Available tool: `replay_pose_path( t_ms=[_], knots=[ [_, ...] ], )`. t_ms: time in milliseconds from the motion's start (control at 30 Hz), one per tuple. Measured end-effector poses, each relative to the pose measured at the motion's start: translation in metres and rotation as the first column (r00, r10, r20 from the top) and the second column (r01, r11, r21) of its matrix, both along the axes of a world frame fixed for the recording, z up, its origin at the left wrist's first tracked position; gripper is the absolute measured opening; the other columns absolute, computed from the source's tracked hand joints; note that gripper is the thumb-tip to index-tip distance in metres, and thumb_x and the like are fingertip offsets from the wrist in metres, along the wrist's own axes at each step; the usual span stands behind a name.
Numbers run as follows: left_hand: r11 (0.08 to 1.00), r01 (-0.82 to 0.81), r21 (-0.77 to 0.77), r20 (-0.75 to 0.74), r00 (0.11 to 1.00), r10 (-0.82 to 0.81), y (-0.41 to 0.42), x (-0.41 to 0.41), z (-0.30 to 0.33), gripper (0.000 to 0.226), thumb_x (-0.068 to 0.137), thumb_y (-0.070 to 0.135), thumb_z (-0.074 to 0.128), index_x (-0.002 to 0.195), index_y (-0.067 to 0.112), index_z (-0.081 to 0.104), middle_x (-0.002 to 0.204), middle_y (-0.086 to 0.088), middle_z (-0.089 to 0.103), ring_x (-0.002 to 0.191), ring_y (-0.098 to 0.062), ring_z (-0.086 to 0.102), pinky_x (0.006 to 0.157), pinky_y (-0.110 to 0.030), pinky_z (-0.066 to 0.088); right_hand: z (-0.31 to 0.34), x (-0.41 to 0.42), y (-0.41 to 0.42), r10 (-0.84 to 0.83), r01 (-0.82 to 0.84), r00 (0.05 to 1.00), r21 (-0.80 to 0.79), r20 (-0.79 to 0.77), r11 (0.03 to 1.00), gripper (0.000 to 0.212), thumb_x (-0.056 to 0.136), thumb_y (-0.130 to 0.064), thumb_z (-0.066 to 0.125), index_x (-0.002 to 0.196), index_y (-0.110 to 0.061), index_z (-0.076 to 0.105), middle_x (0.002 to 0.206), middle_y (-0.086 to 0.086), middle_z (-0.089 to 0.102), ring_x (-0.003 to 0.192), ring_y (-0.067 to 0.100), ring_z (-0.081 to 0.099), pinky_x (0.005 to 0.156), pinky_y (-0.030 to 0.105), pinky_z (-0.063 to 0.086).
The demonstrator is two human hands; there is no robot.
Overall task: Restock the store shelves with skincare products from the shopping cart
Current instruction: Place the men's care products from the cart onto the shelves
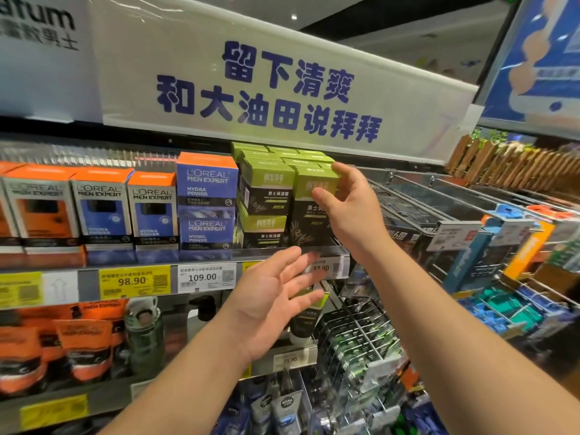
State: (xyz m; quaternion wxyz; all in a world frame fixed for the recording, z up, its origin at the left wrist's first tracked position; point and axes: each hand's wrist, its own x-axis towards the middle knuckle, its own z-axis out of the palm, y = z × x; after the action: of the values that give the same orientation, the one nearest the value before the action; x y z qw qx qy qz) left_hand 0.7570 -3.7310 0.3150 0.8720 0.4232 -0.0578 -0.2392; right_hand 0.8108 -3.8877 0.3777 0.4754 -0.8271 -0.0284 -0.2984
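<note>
A tall green-and-black skincare box (309, 211) stands at the right end of the top shelf (282, 253). My right hand (351, 205) grips it near its green top, thumb on the front and fingers over the upper right corner. To its left, shorter green-and-black boxes (265, 189) are stacked two high, with more behind. My left hand (273, 296) hovers open below the shelf edge, fingers spread, holding nothing. The shopping cart is out of view.
Blue and orange L'Oreal boxes (205, 202) fill the shelf to the left. Price labels (202, 277) line the shelf edge. A large white sign (270, 89) hangs above. Wire hook racks with razor packs (470, 233) stand at the right. Orange pouches and tubes sit on lower shelves.
</note>
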Motion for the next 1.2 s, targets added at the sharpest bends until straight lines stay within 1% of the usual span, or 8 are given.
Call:
replay_pose_path(
  t_ms=[67, 233, 467, 600, 700, 900, 1033, 1200],
  knots=[
    [1.0, -0.01, 0.011, 0.003, 1.0, 0.01, 0.001, 0.0, -0.002, 0.046, 0.1, 0.022, 0.06, 0.144, 0.012, 0.051, 0.135, -0.007, 0.069, 0.116, -0.028, 0.071, 0.102, -0.051, 0.054, -0.005, 0.001, -0.002, -0.012, 0.012, 1.0, -0.01, -0.011, 1.0, 0.05, 0.099, -0.025, 0.069, 0.146, -0.023, 0.053, 0.122, -0.011, 0.067, 0.111, 0.002, 0.064, 0.096, 0.032, 0.058],
    [0.999, -0.005, 0.033, 0.029, 1.0, 0.004, 0.002, -0.002, -0.005, 0.062, 0.1, 0.018, 0.061, 0.157, 0.014, 0.037, 0.137, -0.006, 0.068, 0.119, -0.03, 0.069, 0.099, -0.05, 0.056, -0.025, -0.001, -0.008, -0.038, 0.038, 0.992, -0.004, -0.121, 0.999, 0.028, 0.099, -0.025, 0.068, 0.125, -0.032, 0.061, 0.109, -0.012, 0.069, 0.102, 0.008, 0.069, 0.091, 0.045, 0.061],
    [1.0, -0.005, 0.026, 0.032, 0.999, 0.004, -0.001, -0.006, -0.007, 0.079, 0.085, 0.025, 0.07, 0.157, 0.018, 0.037, 0.134, -0.006, 0.069, 0.119, -0.032, 0.068, 0.097, -0.05, 0.057, -0.038, 0.001, -0.011, -0.075, 0.062, 0.979, -0.075, -0.191, 0.995, 0.032, 0.098, -0.02, 0.069, 0.129, -0.021, 0.064, 0.103, -0.008, 0.073, 0.09, 0.013, 0.072, 0.088, 0.038, 0.06],
    [1.0, -0.012, 0.028, 0.042, 0.999, 0.011, -0.002, -0.006, -0.009, 0.071, 0.095, 0.022, 0.065, 0.158, 0.018, 0.034, 0.136, -0.006, 0.068, 0.12, -0.033, 0.067, 0.096, -0.05, 0.057, -0.036, -0.003, -0.013, -0.086, 0.067, 0.977, -0.102, -0.193, 0.993, 0.03, 0.1, -0.019, 0.066, 0.129, -0.021, 0.064, 0.103, -0.009, 0.072, 0.089, 0.01, 0.072, 0.084, 0.029, 0.058],
    [1.0, -0.013, 0.025, 0.03, 0.999, 0.013, -0.001, -0.006, -0.011, 0.078, 0.088, 0.025, 0.068, 0.158, 0.018, 0.035, 0.135, -0.006, 0.068, 0.119, -0.032, 0.068, 0.094, -0.049, 0.058, -0.037, -0.003, -0.013, -0.067, 0.047, 0.976, -0.099, -0.209, 0.994, 0.03, 0.101, -0.017, 0.062, 0.13, -0.022, 0.065, 0.106, -0.009, 0.074, 0.095, 0.01, 0.073, 0.091, 0.038, 0.06],
    [0.999, -0.006, 0.031, 0.009, 1.0, 0.006, -0.001, -0.003, -0.02, 0.048, 0.102, 0.025, 0.06, 0.148, 0.019, 0.049, 0.131, -0.004, 0.071, 0.119, -0.031, 0.068, 0.097, -0.05, 0.057, -0.045, -0.014, -0.012, -0.051, 0.051, 0.991, -0.003, -0.125, 0.999, 0.024, 0.1, -0.02, 0.057, 0.118, -0.035, 0.063, 0.107, -0.012, 0.072, 0.102, 0.01, 0.071, 0.097, 0.043, 0.058],
    [0.998, 0.031, 0.056, 0.025, 0.999, -0.032, -0.007, -0.006, -0.026, 0.041, 0.101, 0.028, 0.06, 0.141, 0.021, 0.058, 0.132, -0.003, 0.07, 0.12, -0.03, 0.067, 0.098, -0.049, 0.055, -0.055, -0.035, -0.016, 0.005, 0.002, 0.999, 0.137, -0.053, 0.991, 0.024, 0.096, -0.017, 0.061, 0.116, -0.031, 0.067, 0.106, -0.01, 0.074, 0.105, 0.008, 0.071, 0.098, 0.043, 0.058],
    [0.993, 0.084, 0.085, 0.01, 0.996, -0.085, -0.029, -0.016, -0.034, 0.037, 0.099, 0.029, 0.062, 0.134, 0.017, 0.065, 0.127, -0.006, 0.073, 0.119, -0.03, 0.068, 0.105, -0.05, 0.051, -0.072, -0.069, -0.034, 0.059, -0.05, 0.997, 0.171, -0.048, 0.984, 0.024, 0.095, -0.018, 0.061, 0.115, -0.025, 0.07, 0.106, -0.003, 0.075, 0.104, 0.014, 0.072, 0.097, 0.047, 0.058]
  ],
)
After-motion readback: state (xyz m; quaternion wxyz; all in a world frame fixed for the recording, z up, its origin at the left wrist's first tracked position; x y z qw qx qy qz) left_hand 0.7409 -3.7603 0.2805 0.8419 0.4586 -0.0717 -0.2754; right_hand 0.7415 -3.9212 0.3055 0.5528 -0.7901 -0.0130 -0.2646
